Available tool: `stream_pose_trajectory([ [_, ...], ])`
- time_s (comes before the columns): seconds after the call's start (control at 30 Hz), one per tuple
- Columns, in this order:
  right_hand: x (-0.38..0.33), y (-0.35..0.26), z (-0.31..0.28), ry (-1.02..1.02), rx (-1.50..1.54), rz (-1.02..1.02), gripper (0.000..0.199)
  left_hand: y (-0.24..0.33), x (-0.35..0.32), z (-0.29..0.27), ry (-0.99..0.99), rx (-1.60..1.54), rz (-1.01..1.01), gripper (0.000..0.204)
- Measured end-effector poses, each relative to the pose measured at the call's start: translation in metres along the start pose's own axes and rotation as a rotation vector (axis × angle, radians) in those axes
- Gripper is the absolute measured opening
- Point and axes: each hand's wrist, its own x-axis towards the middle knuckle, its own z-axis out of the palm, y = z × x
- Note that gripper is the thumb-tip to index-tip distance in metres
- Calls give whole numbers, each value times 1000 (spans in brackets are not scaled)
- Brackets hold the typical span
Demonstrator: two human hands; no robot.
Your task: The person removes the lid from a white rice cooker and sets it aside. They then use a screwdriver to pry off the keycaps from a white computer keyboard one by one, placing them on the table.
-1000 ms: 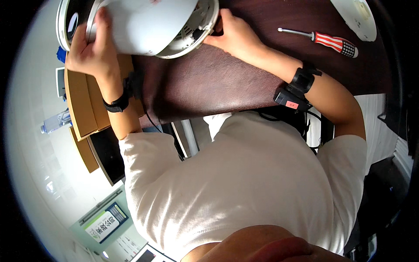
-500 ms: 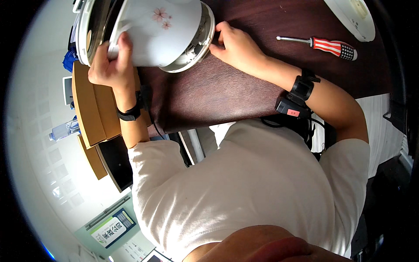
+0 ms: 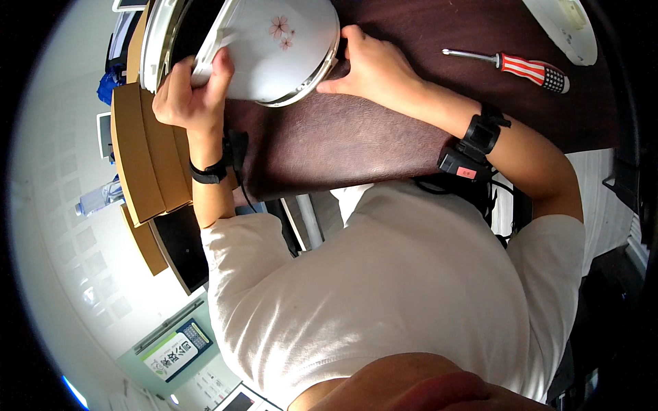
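Observation:
A white rice cooker (image 3: 284, 65) with a pink flower print lies tilted on its side at the top left, its lid (image 3: 154, 51) swung open toward the left. My left hand (image 3: 195, 89) is closed around the rim of the body, thumb on the outer wall. At the other end, a pale base ring (image 3: 301, 90) sits against the body with a narrow gap along its lower edge. My right hand (image 3: 380, 68) grips that ring, index finger and thumb spread along its edge; the other fingers are partly hidden.
A screwdriver (image 3: 514, 67) with a striped, dotted handle lies on the dark brown tabletop (image 3: 363, 144) to the right. Beyond it is a white rounded cover (image 3: 572, 38). Cardboard boxes (image 3: 144, 151) and a plastic bottle (image 3: 99, 197) stand on the left.
The rice cooker has shifted right and slightly up with my left hand. The gap at its base ring has narrowed, hiding the inner parts. My right hand keeps to the ring.

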Motion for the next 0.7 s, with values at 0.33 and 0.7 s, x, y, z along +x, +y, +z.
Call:
stream_pose_trajectory([
  [0.33,6,-13,-3,-4,-237,27,81,6,12,-14,13,-15,21,42],
  [0.7,5,-11,-3,-19,-304,-18,73,-1,-11,-11,77,56,186,44],
])
